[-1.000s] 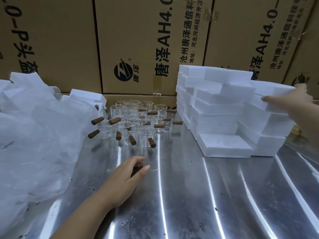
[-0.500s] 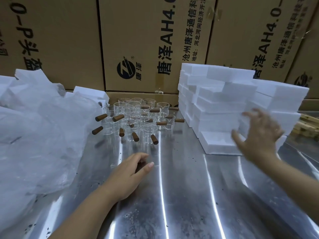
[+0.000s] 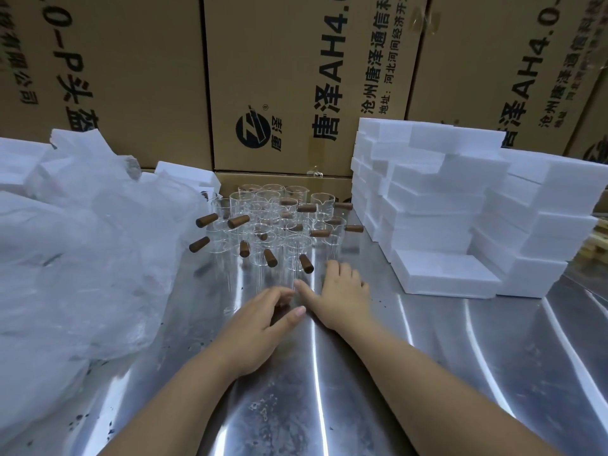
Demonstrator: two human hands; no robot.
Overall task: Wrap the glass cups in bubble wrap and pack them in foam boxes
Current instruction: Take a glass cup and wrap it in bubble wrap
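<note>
Glass cups (image 3: 276, 222) with brown handles stood clustered at centre frame on the metal table (image 3: 427, 373). Translucent wrap (image 3: 82, 258) was heaped at left and foam boxes (image 3: 444, 209) were stacked at right. The left hand (image 3: 260, 327) lay just below the cups, fingers loosely curled; any grasp could not be determined. The right hand (image 3: 342, 291) lay beside it, fingers relaxed, holding nothing.

Left hand (image 3: 260, 327) palm-down, fingers loosely curved, thumb out. Right hand (image 3: 342, 296) flat, fingers straight forward, thumb just beside left's fingertips.
</note>
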